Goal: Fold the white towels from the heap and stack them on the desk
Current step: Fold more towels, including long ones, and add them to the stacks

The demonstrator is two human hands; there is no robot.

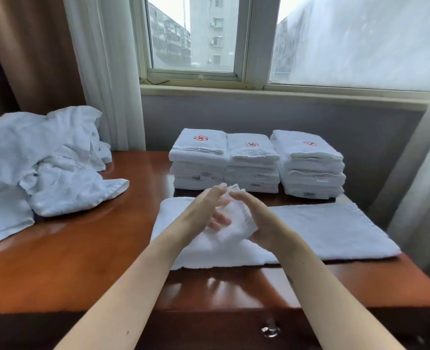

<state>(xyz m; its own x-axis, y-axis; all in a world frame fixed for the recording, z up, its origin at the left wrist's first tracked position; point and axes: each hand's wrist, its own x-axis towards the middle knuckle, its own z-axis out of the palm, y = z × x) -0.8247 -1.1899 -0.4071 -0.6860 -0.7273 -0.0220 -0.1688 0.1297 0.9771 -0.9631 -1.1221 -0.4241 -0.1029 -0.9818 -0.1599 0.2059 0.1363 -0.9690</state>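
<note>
Sprawling at the left, a crumpled heap of white terry towels (44,160) sat on the glossy reddish-brown wooden counter (82,261). At centre the left hand (204,213) and right hand (257,221) met over the raised left end of a long flat white towel (322,228), the fingers of both pinching it, though blur hid the exact hold. The rest lay flat, running rightward. Behind stood three stacks of folded white towels (252,165). The fold looked half made; next, that end probably needed carrying across, edges matched.
</note>
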